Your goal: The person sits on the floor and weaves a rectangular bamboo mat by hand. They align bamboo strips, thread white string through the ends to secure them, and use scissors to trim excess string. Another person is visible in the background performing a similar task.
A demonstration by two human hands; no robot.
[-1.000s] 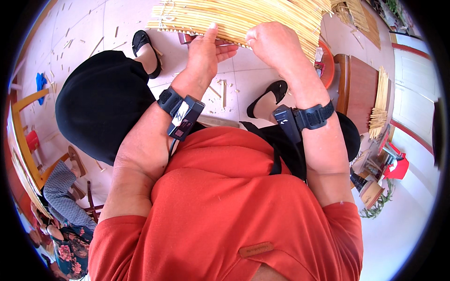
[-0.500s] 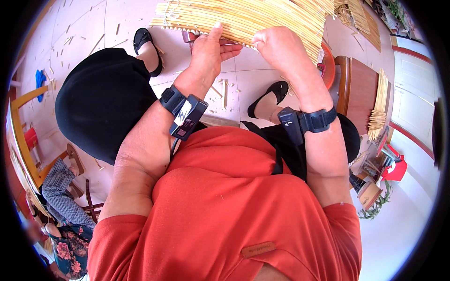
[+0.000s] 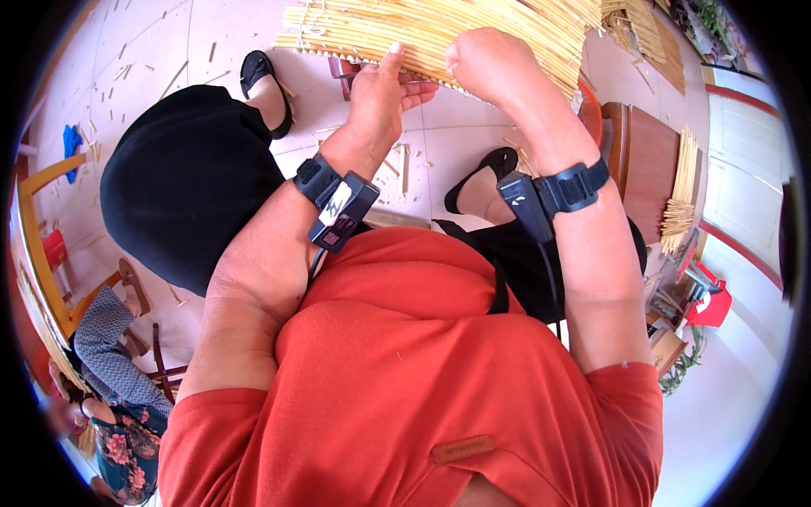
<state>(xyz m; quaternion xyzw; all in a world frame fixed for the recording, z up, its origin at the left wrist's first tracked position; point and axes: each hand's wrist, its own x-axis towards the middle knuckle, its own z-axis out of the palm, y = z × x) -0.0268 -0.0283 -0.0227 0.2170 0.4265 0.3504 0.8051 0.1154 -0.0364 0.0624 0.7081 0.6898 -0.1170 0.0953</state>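
Note:
A mat of pale yellow sticks [image 3: 507,25], bound with white cord near its left end, spans the top of the view. My left hand [image 3: 380,97] grips its lower edge, thumb on top and fingers partly curled under it. My right hand [image 3: 486,68] is closed in a pinch over the mat, just right of the left hand; what its fingertips hold is hidden. Behind the mat is a partly hidden red container [image 3: 589,114].
Stick scraps [image 3: 404,169] litter the floor between my feet. A wooden cabinet [image 3: 642,160] stands right, beside a stick bundle [image 3: 680,190] and a white door [image 3: 743,152]. Another person [image 3: 118,355] sits at lower left near a yellow wooden frame [image 3: 46,253]. Stick mats [image 3: 642,29] lie upper right.
My right hand has risen a little and moved slightly over the mat since half a second ago. My left hand and the mat shifted slightly rightward over the last second.

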